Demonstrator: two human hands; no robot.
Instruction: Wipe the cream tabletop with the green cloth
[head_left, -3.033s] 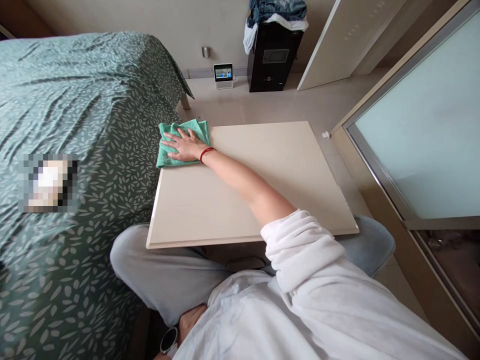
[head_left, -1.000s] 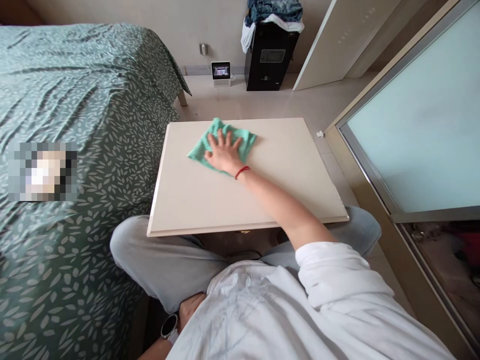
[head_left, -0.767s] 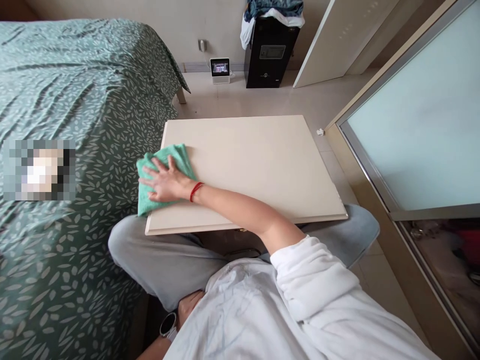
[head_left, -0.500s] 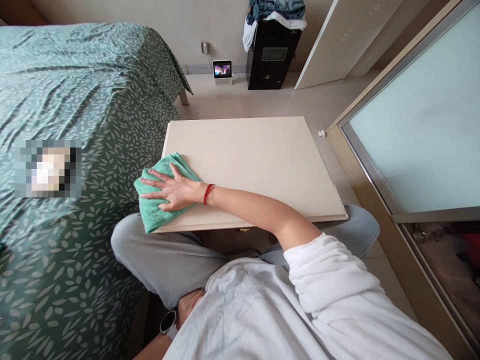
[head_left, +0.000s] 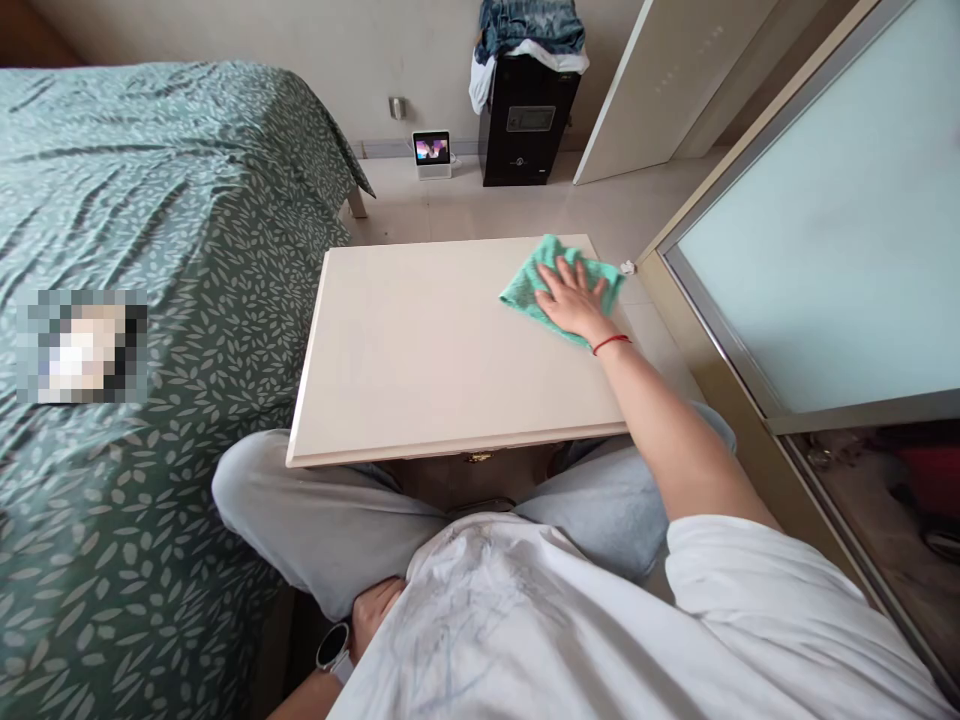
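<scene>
A green cloth (head_left: 525, 292) lies over the far right corner of a cream-coloured tabletop (head_left: 420, 350). My right hand (head_left: 574, 300), with a red string bracelet (head_left: 611, 343) at its wrist, presses flat on the cloth, fingers spread. The cloth is a little rumpled, and part of it reaches past the table's right edge. Down by my lap, against my left thigh, rests my left hand (head_left: 375, 610); the white shirt (head_left: 465, 620) hides most of its fingers. A round-faced watch (head_left: 333, 646) is on that wrist.
Left of the table stands a bed with a green leaf-patterned cover (head_left: 247, 250). A small screen (head_left: 432, 152) and a black cabinet (head_left: 521, 130) topped with folded jeans (head_left: 532, 25) are by the wall. A frosted sliding door (head_left: 825, 230) borders the right.
My right hand and the green cloth have moved from the table's near left corner across to its far right corner. My left hand stays at my lap.
</scene>
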